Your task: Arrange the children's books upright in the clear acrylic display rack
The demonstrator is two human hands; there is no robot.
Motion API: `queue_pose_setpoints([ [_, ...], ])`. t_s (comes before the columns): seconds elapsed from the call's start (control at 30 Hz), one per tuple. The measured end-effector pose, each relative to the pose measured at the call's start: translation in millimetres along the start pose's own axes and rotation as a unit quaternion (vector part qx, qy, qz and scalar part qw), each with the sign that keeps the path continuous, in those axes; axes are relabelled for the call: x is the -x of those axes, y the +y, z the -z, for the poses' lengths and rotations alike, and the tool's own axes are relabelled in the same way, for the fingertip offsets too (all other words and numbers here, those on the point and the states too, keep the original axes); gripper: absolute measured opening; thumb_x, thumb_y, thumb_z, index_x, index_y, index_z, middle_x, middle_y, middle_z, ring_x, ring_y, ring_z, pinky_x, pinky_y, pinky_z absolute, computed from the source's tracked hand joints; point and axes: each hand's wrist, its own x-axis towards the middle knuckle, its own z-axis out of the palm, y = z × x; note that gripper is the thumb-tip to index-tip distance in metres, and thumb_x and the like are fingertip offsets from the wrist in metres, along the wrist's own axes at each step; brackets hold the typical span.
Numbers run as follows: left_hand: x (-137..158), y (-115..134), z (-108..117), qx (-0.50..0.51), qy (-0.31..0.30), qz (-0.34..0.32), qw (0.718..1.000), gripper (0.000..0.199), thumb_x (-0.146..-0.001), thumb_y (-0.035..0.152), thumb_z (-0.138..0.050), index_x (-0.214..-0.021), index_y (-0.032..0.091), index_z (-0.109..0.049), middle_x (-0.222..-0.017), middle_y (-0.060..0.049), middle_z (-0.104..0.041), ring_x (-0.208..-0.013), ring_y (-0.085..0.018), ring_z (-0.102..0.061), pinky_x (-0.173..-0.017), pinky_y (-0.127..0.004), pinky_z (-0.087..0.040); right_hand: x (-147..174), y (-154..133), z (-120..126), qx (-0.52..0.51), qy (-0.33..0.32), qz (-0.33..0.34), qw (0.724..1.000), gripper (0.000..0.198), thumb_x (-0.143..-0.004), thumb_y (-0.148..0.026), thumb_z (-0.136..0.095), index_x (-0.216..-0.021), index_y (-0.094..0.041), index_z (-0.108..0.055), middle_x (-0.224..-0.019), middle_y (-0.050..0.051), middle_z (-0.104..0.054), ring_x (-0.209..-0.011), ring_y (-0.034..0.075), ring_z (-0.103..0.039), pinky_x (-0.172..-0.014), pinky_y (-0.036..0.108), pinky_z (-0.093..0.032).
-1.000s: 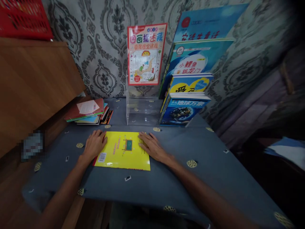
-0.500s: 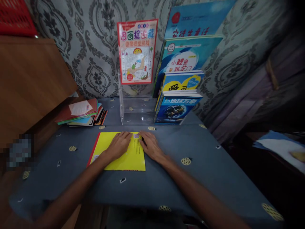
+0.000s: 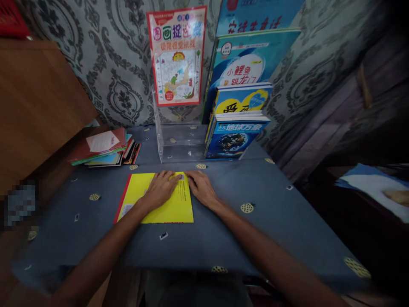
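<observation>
A yellow book point(image 3: 174, 211) with a red strip along its left side lies closed and flat on the dark blue-grey tablecloth. Its back shows, with a barcode at lower left and a small square code near the upper right corner. My left hand point(image 3: 162, 188) rests on the book's upper middle, palm down, its fingers spread toward the far right corner. Beside the right edge is my right hand point(image 3: 203, 189), fingers extended with the tips at that same corner. Whether those fingertips press the edge or the cloth is hard to tell.
Behind the book stands a clear tiered rack point(image 3: 182, 151). It holds a red-bordered picture book point(image 3: 179, 55) at left and several blue and teal books point(image 3: 238, 138) at right. Stacked books point(image 3: 102, 147) lie at back left beside a wooden cabinet point(image 3: 41, 98). A patterned wall closes the back.
The view has tipped downward a little, so the rack appears higher. My left hand's fingers look more spread on the yellow book. My right hand keeps to the book's right edge.
</observation>
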Motion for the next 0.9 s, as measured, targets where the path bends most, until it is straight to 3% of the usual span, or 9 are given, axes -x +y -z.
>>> queue_pose_setpoints([
  [0.17, 1, 5, 1, 0.002, -0.011, -0.006, 1.000, 0.041, -0.101, 0.020, -0.038, -0.139, 0.024, -0.053, -0.131, -0.012, -0.059, -0.119, -0.028, -0.052, -0.100, -0.046, -0.042, -1, 4, -1, -0.005, 0.003, -0.004, 1.000, 0.038, -0.094, -0.015, -0.045, -0.125, -0.020, -0.066, -0.111, 0.009, -0.073, -0.106, 0.026, -0.062, -0.096, 0.042, -0.047],
  [0.4, 24, 30, 10, 0.057, -0.053, -0.098, 0.992, 0.049, -0.095, 0.009, -0.044, -0.139, 0.027, -0.054, -0.136, -0.009, -0.059, -0.130, -0.027, -0.050, -0.107, -0.048, -0.039, -1, 9, -2, -0.001, -0.010, 0.010, 1.000, 0.036, -0.091, -0.020, -0.056, -0.126, -0.019, -0.064, -0.119, 0.010, -0.071, -0.112, 0.027, -0.059, -0.099, 0.043, -0.045],
  [0.6, 43, 39, 13, 0.073, -0.055, -0.111, 0.990, 0.054, -0.093, 0.007, -0.046, -0.143, 0.027, -0.050, -0.141, -0.010, -0.055, -0.135, -0.027, -0.046, -0.112, -0.051, -0.038, -1, 6, -2, 0.033, -0.028, 0.022, 0.999, 0.042, -0.091, -0.031, -0.063, -0.131, -0.019, -0.060, -0.120, 0.010, -0.068, -0.113, 0.029, -0.056, -0.097, 0.044, -0.042],
  [0.9, 51, 47, 19, 0.069, -0.069, -0.119, 0.988, 0.049, -0.092, 0.005, -0.048, -0.137, 0.023, -0.056, -0.140, -0.010, -0.058, -0.136, -0.027, -0.047, -0.113, -0.049, -0.039, 2, 1, 1, 0.060, -0.034, 0.026, 0.997, 0.039, -0.092, -0.032, -0.064, -0.128, -0.017, -0.061, -0.117, 0.011, -0.067, -0.109, 0.028, -0.055, -0.093, 0.041, -0.041],
])
